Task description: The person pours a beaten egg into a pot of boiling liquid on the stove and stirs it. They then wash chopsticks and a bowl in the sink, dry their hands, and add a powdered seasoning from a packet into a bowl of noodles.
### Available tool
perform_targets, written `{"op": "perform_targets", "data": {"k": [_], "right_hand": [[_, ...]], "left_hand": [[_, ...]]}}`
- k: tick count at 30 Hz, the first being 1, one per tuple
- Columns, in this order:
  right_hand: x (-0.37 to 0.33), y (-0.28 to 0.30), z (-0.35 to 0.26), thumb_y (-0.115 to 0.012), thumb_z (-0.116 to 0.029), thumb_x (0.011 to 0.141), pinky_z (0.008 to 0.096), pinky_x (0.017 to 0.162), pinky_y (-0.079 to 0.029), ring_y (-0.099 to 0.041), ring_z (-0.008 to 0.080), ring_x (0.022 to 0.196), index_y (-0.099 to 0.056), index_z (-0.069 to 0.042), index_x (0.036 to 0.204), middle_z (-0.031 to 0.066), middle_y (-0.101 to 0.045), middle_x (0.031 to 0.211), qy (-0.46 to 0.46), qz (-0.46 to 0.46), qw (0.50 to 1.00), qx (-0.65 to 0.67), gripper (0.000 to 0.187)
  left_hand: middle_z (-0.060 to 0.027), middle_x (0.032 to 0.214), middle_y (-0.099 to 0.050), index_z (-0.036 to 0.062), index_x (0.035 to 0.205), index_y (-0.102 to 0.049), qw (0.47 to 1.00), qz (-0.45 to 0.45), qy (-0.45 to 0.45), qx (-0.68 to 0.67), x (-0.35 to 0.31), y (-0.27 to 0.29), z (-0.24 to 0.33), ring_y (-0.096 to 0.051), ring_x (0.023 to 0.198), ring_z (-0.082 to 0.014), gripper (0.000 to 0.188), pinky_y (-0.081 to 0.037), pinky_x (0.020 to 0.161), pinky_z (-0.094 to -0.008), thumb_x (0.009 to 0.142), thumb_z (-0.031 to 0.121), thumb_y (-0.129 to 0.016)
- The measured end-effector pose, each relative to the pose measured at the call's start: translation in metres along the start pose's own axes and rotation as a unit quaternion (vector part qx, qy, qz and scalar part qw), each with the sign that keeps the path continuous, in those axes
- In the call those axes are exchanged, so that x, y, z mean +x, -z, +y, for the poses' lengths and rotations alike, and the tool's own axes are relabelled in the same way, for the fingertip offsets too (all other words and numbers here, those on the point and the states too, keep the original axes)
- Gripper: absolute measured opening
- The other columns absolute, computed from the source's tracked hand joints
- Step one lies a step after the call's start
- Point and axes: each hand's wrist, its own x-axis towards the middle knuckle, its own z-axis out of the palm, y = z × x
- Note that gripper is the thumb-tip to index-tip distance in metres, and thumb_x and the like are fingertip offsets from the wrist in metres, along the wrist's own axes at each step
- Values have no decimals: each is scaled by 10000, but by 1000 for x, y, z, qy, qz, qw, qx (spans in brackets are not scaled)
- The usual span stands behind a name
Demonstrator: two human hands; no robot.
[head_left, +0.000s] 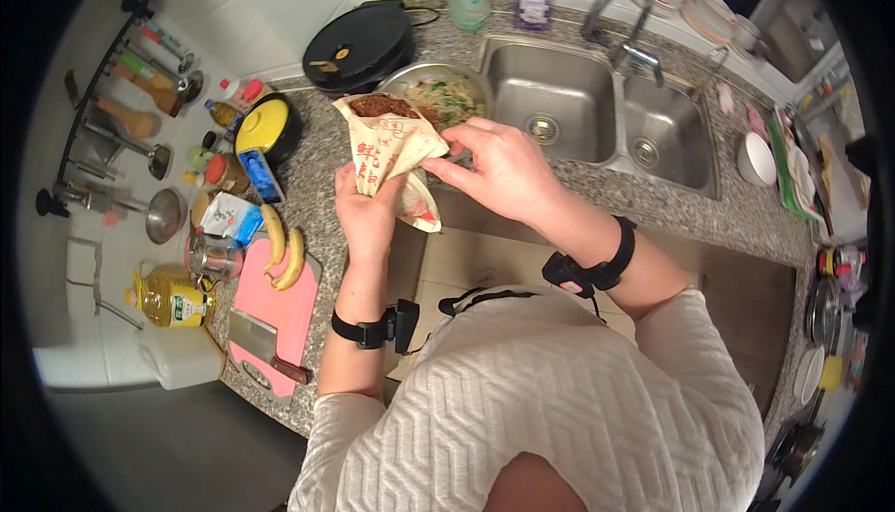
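Observation:
Over the counter's front edge I hold a printed cream paper bag. A browned piece of food, like a flatbread, shows at its open top. My left hand is wrapped round the lower part of the bag. The fingers of my right hand pinch the bag's right edge. A loose paper flap hangs below, between the hands. Just behind the bag stands a metal bowl of food with green leaves, partly hidden by the bag and my right hand.
A black round electric griddle sits behind the bowl, left of the double sink. On the left, a pink cutting board bears bananas and a cleaver. An oil bottle and several jars stand along the wall.

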Motion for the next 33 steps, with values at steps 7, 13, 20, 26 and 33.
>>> {"op": "perform_targets", "data": {"k": [7,13,20,26,33], "right_hand": [[-101,96,30,-614,-199,943,444,594,-481,-614,368,672,-675,-16,807,159,-621,736,-57,125,987,-83,236],[-210,206,54,-604,-211,932,464,597,-483,-622,376,673,-651,-8,749,161,-619,726,-153,180,947,-217,277],[-311,300,63,-603,-247,909,464,644,-538,-668,355,729,-654,-47,736,139,-665,764,-280,236,873,-323,270],[-371,365,83,-617,-268,903,476,646,-529,-659,351,739,-643,-65,731,126,-654,747,-319,251,833,-376,267],[-385,433,135,-615,-302,918,466,678,-520,-652,356,785,-683,-74,821,136,-667,803,-362,233,837,-338,257]], "left_hand": [[-83,1163,-532,4,1068,-703,985,-163,25,-54,-79,-120,13,-571,1037,-188,331,-480,912,-316,756,69,-796],[-93,1127,-539,1,1109,-640,927,-360,46,-98,-170,-251,38,-592,1015,-181,418,-496,896,-334,761,125,-837],[-74,1242,-605,14,1378,-433,766,-594,105,-222,-264,-361,79,-588,1129,-154,688,-478,980,-319,808,91,-810],[-51,1401,-509,126,1548,-270,747,-616,165,-188,-293,-456,85,-497,1237,-154,691,-407,991,-353,978,259,-637],[-1,1208,-619,83,1367,-548,709,-633,149,-274,-275,-577,79,-556,1021,-65,382,-427,882,-242,996,155,-603]]}}
